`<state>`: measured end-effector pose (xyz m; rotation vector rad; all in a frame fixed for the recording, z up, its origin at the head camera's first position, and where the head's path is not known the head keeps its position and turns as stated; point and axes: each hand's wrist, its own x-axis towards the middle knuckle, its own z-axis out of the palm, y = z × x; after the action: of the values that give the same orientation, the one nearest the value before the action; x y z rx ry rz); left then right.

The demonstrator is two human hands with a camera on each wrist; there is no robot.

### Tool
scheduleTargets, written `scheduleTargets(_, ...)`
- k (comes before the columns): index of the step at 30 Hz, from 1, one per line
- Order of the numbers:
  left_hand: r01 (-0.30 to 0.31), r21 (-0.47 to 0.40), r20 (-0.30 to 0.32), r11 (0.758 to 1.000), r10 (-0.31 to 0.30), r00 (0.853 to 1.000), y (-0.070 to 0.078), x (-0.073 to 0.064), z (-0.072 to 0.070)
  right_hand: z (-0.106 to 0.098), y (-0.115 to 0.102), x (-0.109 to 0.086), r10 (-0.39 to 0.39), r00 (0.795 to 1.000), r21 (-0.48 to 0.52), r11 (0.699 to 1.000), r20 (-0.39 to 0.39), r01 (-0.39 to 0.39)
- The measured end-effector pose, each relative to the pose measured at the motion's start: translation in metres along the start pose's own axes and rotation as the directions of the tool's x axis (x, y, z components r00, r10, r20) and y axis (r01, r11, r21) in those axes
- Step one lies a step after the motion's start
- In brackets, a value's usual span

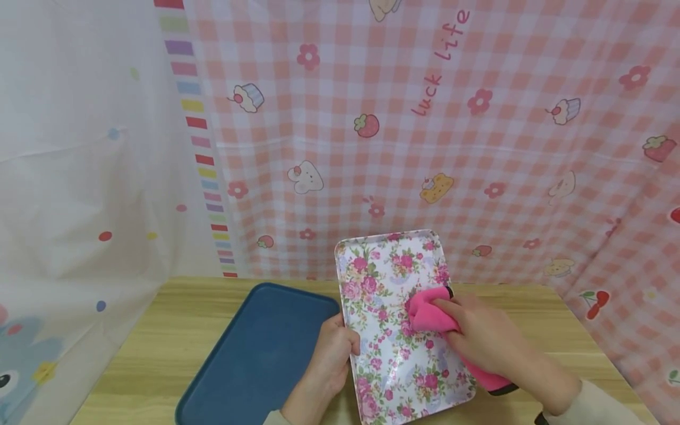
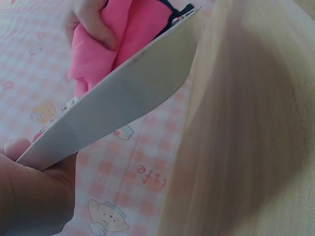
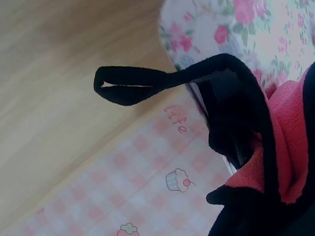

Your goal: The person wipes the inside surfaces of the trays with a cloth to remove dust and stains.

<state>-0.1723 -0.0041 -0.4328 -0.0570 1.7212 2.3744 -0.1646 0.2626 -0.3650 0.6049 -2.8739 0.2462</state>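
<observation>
Head view, from where I'm standing: left hand [image 1: 328, 357] is gripping the floral tray [image 1: 374, 330] about midway along its left edge, closed firmly, thumb lapping over the rim. Tray is leaning up at a tilt, printed face toward the person, over the wooden table [image 1: 156, 345], right of center; can't tell if its bottom edge is touching wood. Right hand [image 1: 486, 336] is pinching a bunched pink cloth [image 1: 432, 311], fingers curled in, and is pressing it on the tray face near the right edge; the black-trimmed tail is hanging past that edge. Right wrist cam is showing a black loop [image 3: 130, 86] sticking out. Blue tray [image 1: 265, 348] is lying flat left of center, far edge sitting near the table's back edge, far right corner just beside the floral tray.
</observation>
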Motion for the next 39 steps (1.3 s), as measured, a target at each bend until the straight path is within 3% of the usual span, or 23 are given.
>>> scheduleTargets(21,0.0,-0.024,-0.012,1.0,0.0,1.0,0.002,0.0,0.0,0.03,0.007,-0.05,-0.08,0.996,-0.032,0.996,0.024,0.081)
scheduleTargets(31,-0.007,-0.021,-0.009,1.0,0.007,1.0,0.003,-0.001,0.001,0.037,0.011,-0.062,-0.033,0.991,-0.007,0.999,0.133,0.034)
scheduleTargets(39,-0.013,-0.026,-0.013,1.0,0.013,1.0,0.004,0.001,0.0,0.038,0.018,-0.068,-0.081,0.982,0.037,0.996,0.169,0.076)
